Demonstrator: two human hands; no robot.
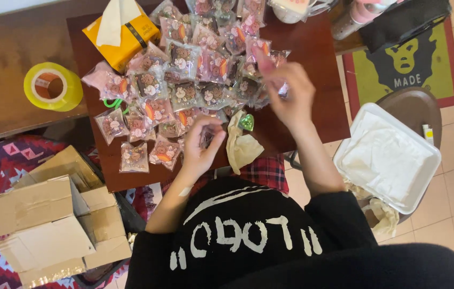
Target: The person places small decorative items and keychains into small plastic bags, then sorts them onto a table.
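Left hand (pixel 201 144): we see it curled at the near edge of the bench (pixel 318 80), fingers closed around a small clear packet (pixel 206 137) that shows dark between them.
Right hand (pixel 286 91): raised over the right side of the packet pile; it is blurred, fingers loosely bent around something pale and clear, and we cannot tell whether it truly grips.
Packet pile (pixel 184 80): many small clear bags with brown, pink and orange pieces inside, spread overlapping across the middle of the dark red-brown bench, from the far edge down towards the left hand.
Green heart (pixel 246 122): a small shiny green piece lying between the two hands, just beside a crumpled beige bag (pixel 240 147).
Tissue box (pixel 125 35): orange-yellow, at the far left of the pile, a white tissue standing out of its top.
Tape roll (pixel 53 85): yellow, on the brown surface left of the bench, well apart from the packets.
Foam container (pixel 387 158): white, lid open, on a brown stool to the right; we see only white paper inside.
Cardboard boxes (pixel 50 225): near left, on the patterned rug, flaps partly closed, contents hidden.
Dark bag (pixel 403 21): far right, at the bench corner.
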